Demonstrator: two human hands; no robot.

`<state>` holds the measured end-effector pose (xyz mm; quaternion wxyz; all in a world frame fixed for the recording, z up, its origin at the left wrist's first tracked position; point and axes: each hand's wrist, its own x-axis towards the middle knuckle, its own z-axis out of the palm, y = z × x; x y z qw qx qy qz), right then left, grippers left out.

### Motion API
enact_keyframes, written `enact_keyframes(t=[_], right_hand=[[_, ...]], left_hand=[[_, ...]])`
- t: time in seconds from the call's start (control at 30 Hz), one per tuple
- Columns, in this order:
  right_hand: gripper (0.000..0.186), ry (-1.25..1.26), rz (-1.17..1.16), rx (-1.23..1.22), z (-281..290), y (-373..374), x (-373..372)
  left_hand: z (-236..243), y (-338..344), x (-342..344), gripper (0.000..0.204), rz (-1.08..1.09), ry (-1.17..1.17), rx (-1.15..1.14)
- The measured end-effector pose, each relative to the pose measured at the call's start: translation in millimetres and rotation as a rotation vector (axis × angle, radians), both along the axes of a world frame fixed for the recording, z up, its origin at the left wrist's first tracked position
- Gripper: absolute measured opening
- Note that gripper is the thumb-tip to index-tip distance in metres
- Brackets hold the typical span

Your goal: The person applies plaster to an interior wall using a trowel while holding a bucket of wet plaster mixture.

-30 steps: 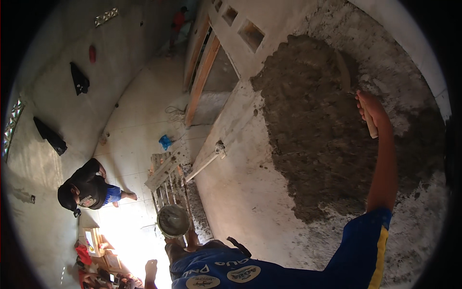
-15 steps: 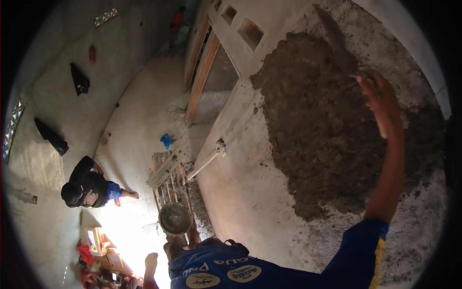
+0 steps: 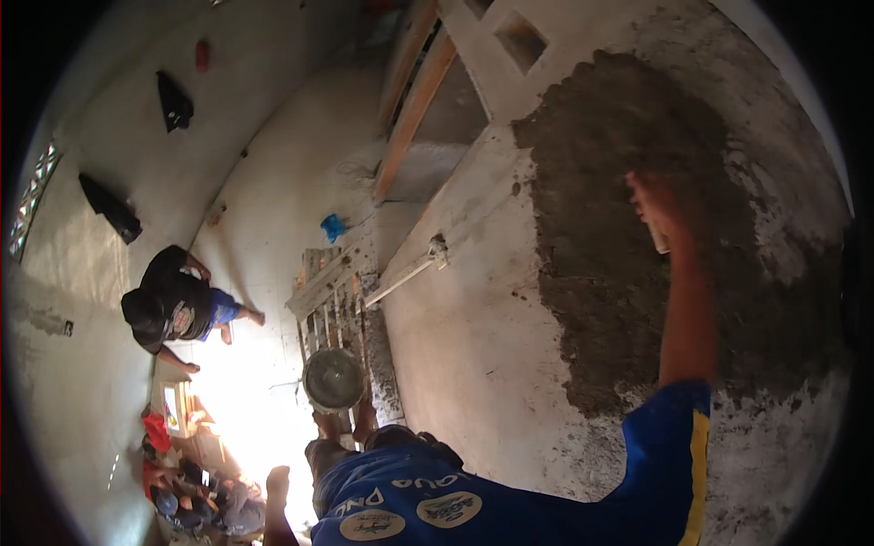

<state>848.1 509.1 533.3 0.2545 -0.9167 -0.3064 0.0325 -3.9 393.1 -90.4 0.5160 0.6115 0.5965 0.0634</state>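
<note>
My right hand [image 3: 657, 202] is wrapped round the pale handle of a plastering trowel [image 3: 662, 242], against a broad patch of dark wet mortar [image 3: 628, 300] on the wall. The trowel's blade is blurred and cannot be made out against the mortar. Down at the lower left, my left hand [image 3: 278, 480] hangs beside my body, its fingers looking curled with nothing seen in them. Below me a round bucket [image 3: 333, 379] with grey mix inside stands on a slatted wooden platform [image 3: 319, 293], close to my feet.
A wooden bar [image 3: 401, 280] juts from the platform to the wall. Beyond lies a blue plastic bag [image 3: 332, 227] on the floor. A person in dark clothes [image 3: 173, 296] is at the left, and several people [image 3: 196, 491] gather at the lower left. Wooden frames [image 3: 417, 109] line an opening ahead.
My right hand has moved left and slightly down across the mortar with the trowel. The mortar's surface looks smoother. The person at the left has stretched an arm out. My view has shifted.
</note>
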Motion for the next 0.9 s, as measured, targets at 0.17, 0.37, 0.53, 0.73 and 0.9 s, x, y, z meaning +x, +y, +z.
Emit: enact_keyframes(t=[0.17,0.37,0.53,0.73,0.9], right_hand=[[0.04,0.007,-0.104,0.026,34.3,-42.1,9.0],[0.039,-0.068,-0.243,0.019,140.1,-107.6,-30.6],[0.036,-0.124,-0.311,-0.016,157.0,-126.7,-60.8],[0.04,-0.715,-0.32,-0.463,168.7,-131.1,-81.5],[0.052,-0.836,-0.158,-0.493,172.4,-47.3,-148.1]], left_hand=[[-14.7,-4.5,23.3,0.033,-0.066,0.008,-0.018],[-55.2,21.8,21.5,0.031,-0.019,-0.057,-0.056],[-57.2,44.6,46.9,0.024,0.02,-0.172,0.08],[-43.9,54.0,65.7,0.018,-0.078,-0.163,0.067],[-53.4,52.4,37.2,0.013,0.104,-0.044,0.016]])
